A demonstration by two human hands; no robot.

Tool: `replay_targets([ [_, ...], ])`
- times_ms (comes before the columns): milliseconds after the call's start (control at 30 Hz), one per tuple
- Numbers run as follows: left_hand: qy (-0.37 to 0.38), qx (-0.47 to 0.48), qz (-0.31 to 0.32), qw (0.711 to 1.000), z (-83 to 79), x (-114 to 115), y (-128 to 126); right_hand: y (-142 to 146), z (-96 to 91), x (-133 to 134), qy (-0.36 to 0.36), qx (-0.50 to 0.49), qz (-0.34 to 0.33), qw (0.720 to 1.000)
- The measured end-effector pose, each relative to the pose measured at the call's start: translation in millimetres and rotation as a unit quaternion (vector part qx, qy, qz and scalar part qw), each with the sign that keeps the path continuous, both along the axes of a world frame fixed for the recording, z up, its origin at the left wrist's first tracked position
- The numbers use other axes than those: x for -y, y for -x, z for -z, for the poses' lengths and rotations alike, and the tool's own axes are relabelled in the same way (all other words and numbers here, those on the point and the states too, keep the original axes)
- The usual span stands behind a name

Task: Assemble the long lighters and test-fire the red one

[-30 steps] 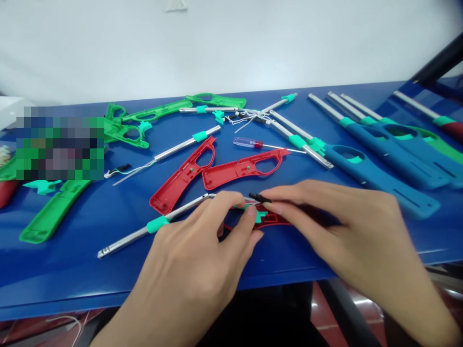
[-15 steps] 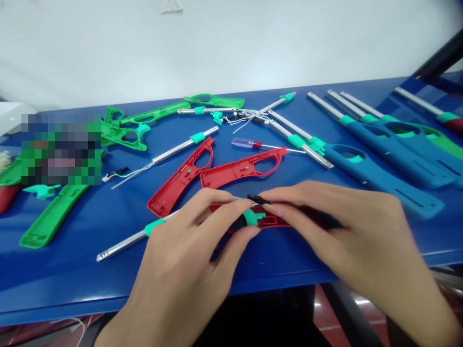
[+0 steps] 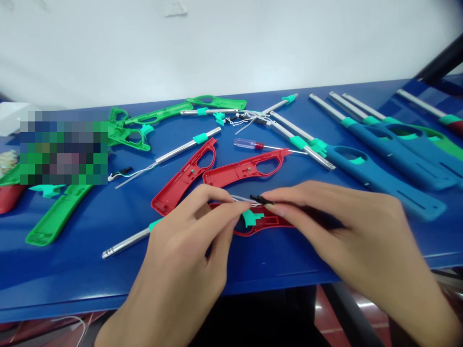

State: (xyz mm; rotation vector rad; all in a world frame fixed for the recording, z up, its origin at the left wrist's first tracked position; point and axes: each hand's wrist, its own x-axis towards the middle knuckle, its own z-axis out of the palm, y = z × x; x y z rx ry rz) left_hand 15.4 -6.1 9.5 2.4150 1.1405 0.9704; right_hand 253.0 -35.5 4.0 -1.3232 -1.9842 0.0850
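My left hand [image 3: 188, 260] pinches the near end of a metal tube [image 3: 125, 243] with a teal collar, over a red lighter shell half [image 3: 264, 222] that lies on the blue table [image 3: 90, 270]. A teal trigger piece [image 3: 250, 218] sits in that shell. My right hand [image 3: 347, 231] pinches a small black part [image 3: 259, 198] with thin wires, right above the shell. Both hands' fingertips nearly meet there.
Two more red shell halves [image 3: 231, 173] lie just behind my hands. A small screwdriver [image 3: 249, 143] is further back. Assembled blue lighters [image 3: 365, 159] fill the right side, green shells [image 3: 152, 118] and loose tubes [image 3: 188, 147] the back left. The table's front edge is close to my wrists.
My left fingers have shifted slightly on the tube end and lifted off the teal trigger, which now shows in the shell. The right hand has stayed put.
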Motion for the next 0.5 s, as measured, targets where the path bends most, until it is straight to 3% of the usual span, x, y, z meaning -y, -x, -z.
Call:
replay_targets([
  [267, -0.005, 0.019, -0.009, 1.000, -2.4, -3.8, -0.7, -0.9, -0.8, 0.4, -0.006, 0.004, -0.002, 1.000],
  [500, -0.032, -0.024, -0.008, 0.999, -5.4, -2.7, 0.5, -0.1, 0.5, -0.1, -0.008, 0.005, -0.002, 1.000],
])
